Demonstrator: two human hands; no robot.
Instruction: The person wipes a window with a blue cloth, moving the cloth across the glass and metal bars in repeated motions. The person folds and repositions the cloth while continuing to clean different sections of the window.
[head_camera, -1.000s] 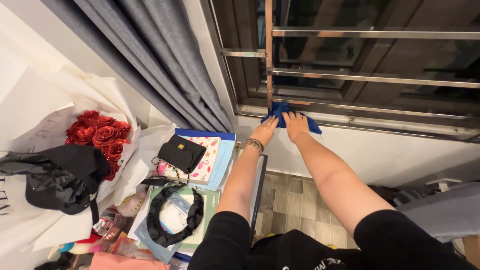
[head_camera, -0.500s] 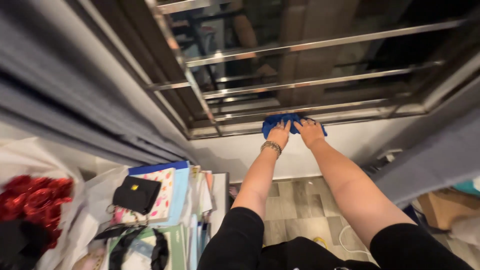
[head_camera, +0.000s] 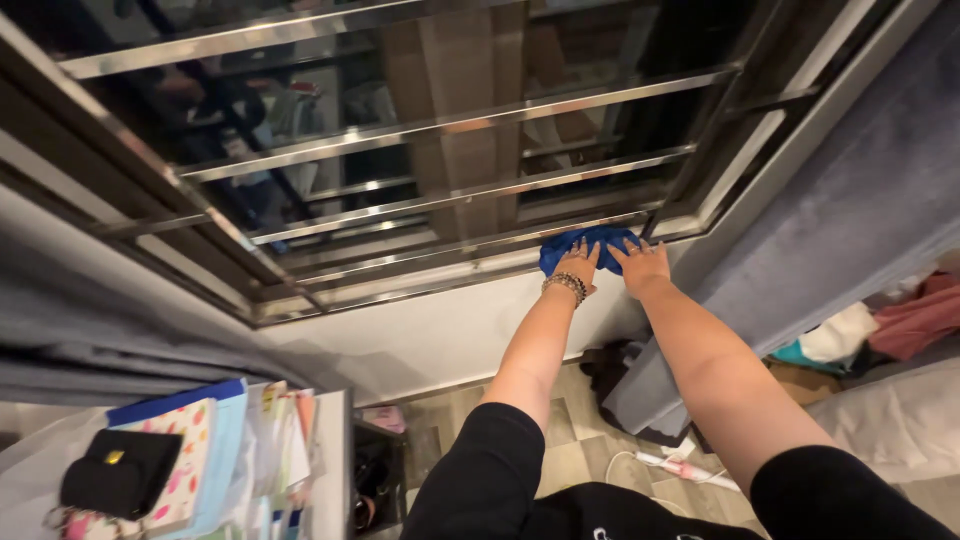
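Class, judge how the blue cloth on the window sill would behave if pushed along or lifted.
The blue cloth looks soft and bunched under the left hand and right hand, so it would probably droop when lifted. Pushed, it likely slides along the metal sill, wrinkling rather than rolling.

Most of the blue cloth (head_camera: 590, 245) lies under the left hand (head_camera: 578, 268) and right hand (head_camera: 643, 268), so its full shape cannot be told. The palms press down, hidden. The desk (head_camera: 330, 470) is cut by the bottom and left edges, as is the black pouch (head_camera: 118, 472). Things reflected in the window glass (head_camera: 300, 110) are too blurred to name. The grey curtain (head_camera: 870, 180) runs off the right edge.
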